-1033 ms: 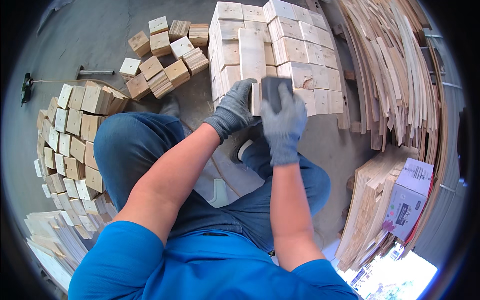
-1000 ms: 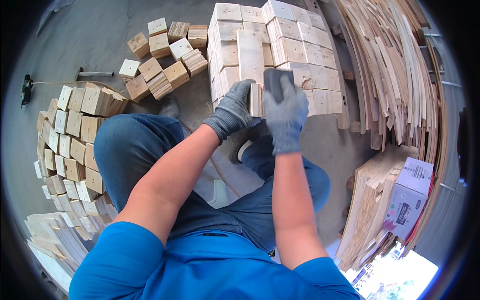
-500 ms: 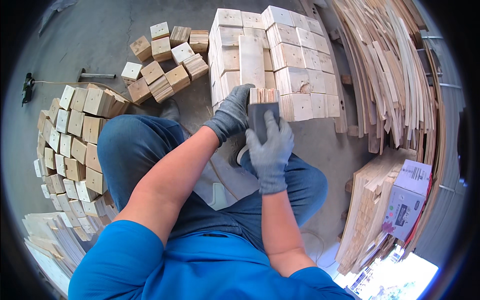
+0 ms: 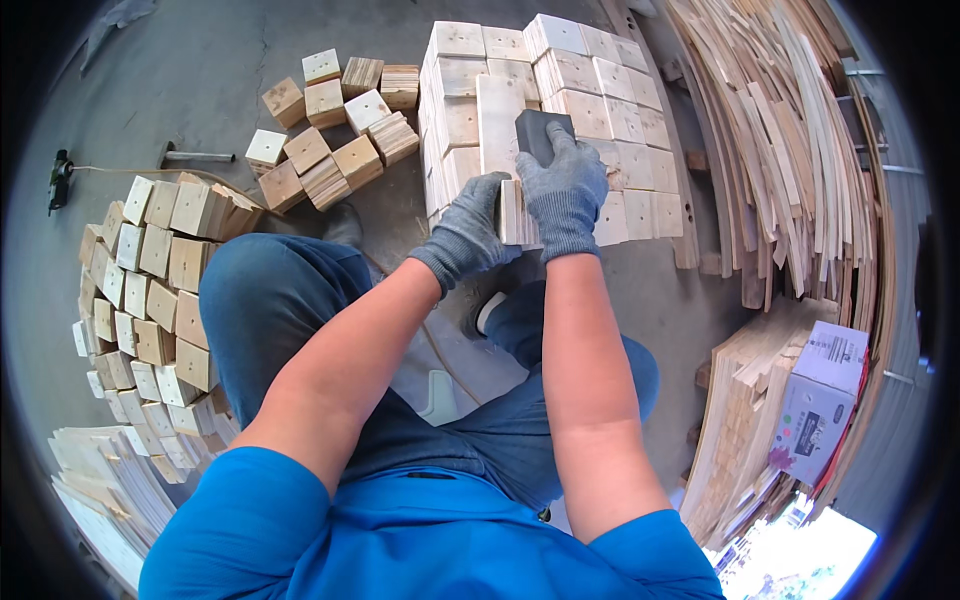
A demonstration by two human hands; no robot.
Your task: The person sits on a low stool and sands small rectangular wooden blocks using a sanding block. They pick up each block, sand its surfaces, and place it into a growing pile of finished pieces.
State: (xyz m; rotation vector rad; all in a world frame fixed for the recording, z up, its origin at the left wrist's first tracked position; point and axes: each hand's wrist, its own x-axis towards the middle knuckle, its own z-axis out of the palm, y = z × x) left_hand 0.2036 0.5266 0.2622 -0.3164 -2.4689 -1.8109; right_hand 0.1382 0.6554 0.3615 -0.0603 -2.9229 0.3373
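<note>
1. Evidently the person's left grip [image 4: 468, 222], in a grey glove, is bending around the left side of a wood block [image 4: 514, 218], fingers partly curled; the layered end is facing back toward the person.

2. Meanwhile the right grip [image 4: 568, 190], gloved likewise, is holding a dark block [image 4: 532, 135] under partly spread fingers. Whether it is touching the wood I can't tell, since the glove is hiding that edge.

3. The wood block is sitting between the grips, just right of the left one and close by the right one's heel. A long pale board [image 4: 500, 125] is lying just beyond the left grip; I can't make out whether it is bearing any of the weight.

4. To my eye, handling these well is calling for a firm left hold, with its fingertips staying clear of the dark block's edge, and for flat, even pressure from the right rather than tipping onto a corner.

5. Beyond the right grip a stack of pale blocks [image 4: 600, 120] is rising; loose blocks [image 4: 325, 105] are lying well apart, beyond the left grip and to its left.
</note>
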